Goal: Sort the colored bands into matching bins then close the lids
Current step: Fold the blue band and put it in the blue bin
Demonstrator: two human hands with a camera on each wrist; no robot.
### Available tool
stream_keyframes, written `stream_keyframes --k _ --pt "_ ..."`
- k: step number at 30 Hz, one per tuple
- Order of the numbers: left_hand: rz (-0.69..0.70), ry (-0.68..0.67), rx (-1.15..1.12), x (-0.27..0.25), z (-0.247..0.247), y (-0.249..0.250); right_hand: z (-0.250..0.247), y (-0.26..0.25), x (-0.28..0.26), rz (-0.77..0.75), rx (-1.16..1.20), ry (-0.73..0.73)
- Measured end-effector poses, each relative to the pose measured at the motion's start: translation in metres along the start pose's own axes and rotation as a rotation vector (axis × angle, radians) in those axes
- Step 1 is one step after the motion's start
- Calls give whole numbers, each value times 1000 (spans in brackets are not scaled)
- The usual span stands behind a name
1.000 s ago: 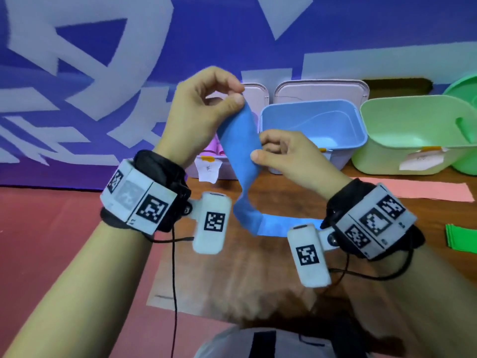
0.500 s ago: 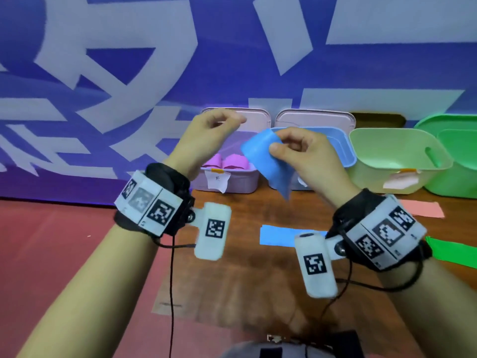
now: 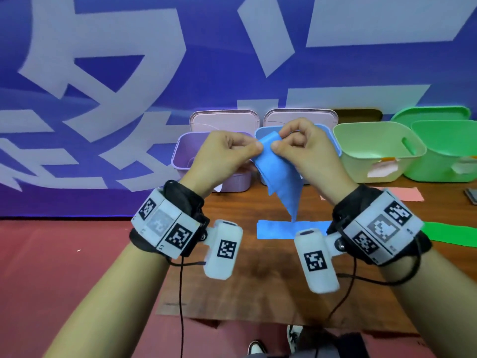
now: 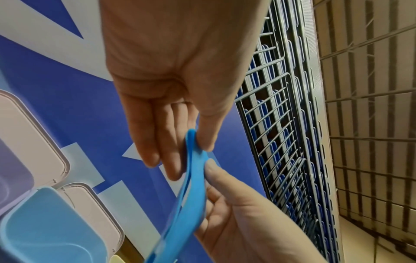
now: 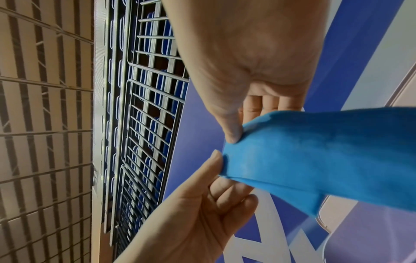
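Head view. Left hand (image 3: 227, 153) and right hand (image 3: 300, 148) raised side by side, each pinching the top edge of the blue band (image 3: 280, 177) between thumb and forefinger. Band folded over at the top, tail hanging free above the worktop (image 3: 253, 280), directly in front of the blue bin (image 3: 333, 140). Blue bin open, lid upright behind it. Purple bin (image 3: 183, 153) just left of it, two green bins (image 3: 371, 140) to the right, all open. Second blue strip (image 3: 276, 229) flat on the worktop under the tail; pink strip (image 3: 410, 195) and green strip (image 3: 449, 235) further right.

Left wrist view. Left thumb and fingertips (image 4: 175, 170) closed on the band's upper fold; right hand gripping from below, thumb touching the same edge. Blue bin corner at lower left.

Right wrist view. Right thumb (image 5: 231, 131) pressing the band corner against the fingers; left hand meeting it from beneath. Band draping off to the right.

Judgement: folding step, drop into blue bin next. Best to gather the tail into the fold first, otherwise likely to snag on the near rim. Open room straight ahead over the blue bin; purple bin rim close on the left, so keep the tail inside the blue rim.
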State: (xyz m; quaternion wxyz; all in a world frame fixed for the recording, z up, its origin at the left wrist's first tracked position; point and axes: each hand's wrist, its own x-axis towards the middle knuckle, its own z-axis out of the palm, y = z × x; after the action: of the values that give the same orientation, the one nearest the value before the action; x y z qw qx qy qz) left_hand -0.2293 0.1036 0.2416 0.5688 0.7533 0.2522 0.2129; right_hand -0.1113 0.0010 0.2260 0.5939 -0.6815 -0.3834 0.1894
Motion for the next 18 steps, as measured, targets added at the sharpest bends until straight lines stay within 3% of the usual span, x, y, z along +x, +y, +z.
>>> stream_keyframes --k 5,18 --pt "11 19 -37 4 2 8 -7 0 3 34 -51 32" --pt "-12 127 -6 28 18 33 -42 9 15 118 -52 -270"
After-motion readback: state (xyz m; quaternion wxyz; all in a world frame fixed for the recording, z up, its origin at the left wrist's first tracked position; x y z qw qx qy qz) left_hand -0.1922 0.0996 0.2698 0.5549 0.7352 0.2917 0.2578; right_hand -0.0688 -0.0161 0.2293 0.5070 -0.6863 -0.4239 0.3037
